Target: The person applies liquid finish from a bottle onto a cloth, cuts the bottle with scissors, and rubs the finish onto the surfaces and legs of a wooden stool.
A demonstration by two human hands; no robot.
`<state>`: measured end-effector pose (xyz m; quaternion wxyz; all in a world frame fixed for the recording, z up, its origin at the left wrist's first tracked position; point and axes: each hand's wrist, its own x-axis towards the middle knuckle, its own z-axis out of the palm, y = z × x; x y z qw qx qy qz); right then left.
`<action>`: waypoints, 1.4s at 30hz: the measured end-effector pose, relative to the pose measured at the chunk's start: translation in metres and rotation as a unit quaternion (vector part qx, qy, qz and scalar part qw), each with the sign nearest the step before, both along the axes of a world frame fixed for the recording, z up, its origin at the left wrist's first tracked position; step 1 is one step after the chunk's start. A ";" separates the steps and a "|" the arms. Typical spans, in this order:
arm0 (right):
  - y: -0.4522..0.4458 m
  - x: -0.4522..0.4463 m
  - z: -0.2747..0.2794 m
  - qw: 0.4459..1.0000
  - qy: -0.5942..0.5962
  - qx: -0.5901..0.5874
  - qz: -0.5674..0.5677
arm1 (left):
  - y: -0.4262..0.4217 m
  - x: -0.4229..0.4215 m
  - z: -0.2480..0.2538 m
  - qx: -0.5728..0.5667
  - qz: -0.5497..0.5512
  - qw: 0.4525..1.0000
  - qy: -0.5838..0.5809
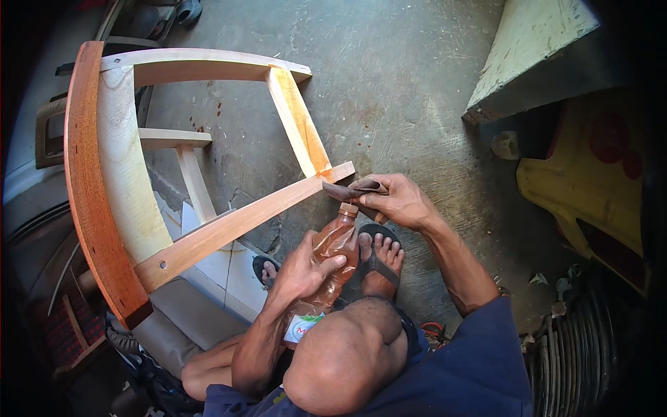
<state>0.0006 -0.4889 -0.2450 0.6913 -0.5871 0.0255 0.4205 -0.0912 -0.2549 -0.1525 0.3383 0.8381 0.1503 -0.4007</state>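
My left hand [303, 267] is wrapped round a crumpled clear plastic bottle [338, 240] with reddish-brown liquid and an orange-brown top. The bottle tilts, its neck up. Just above the neck, my right hand [397, 201] pinches a curled dark brown sheet [354, 191], perhaps sandpaper or cloth. The sheet's left tip lies by the end of a pale wooden rail [243, 222]. That rail belongs to a wooden frame [194, 66] with a curved reddish-brown piece [94, 181] on its left side.
A grey cushioned seat [187, 313] is at the lower left. White tiles [229, 267] lie below the frame. A pale panel [528, 55] stands at the upper right, with a yellow object [570, 187] beneath it. Coiled dark hoops [577, 361] sit at the lower right.
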 end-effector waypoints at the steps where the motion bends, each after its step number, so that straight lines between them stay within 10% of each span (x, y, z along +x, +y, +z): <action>1: 0.000 0.002 -0.001 1.000 -0.004 0.009 -0.003 | 0.000 -0.001 -0.002 0.002 0.001 1.000 -0.003; 6: 0.026 0.039 -0.024 0.992 0.042 0.075 -0.095 | 0.022 -0.011 -0.017 -0.056 0.045 0.990 -0.119; 17: 0.104 -0.016 -0.064 0.840 -0.459 -0.119 -0.263 | 0.051 0.004 0.000 -0.084 0.020 0.953 -0.291; 42: 0.125 0.070 -0.084 0.829 -0.470 -0.165 -0.256 | 0.047 0.009 0.002 -0.084 0.032 0.953 -0.290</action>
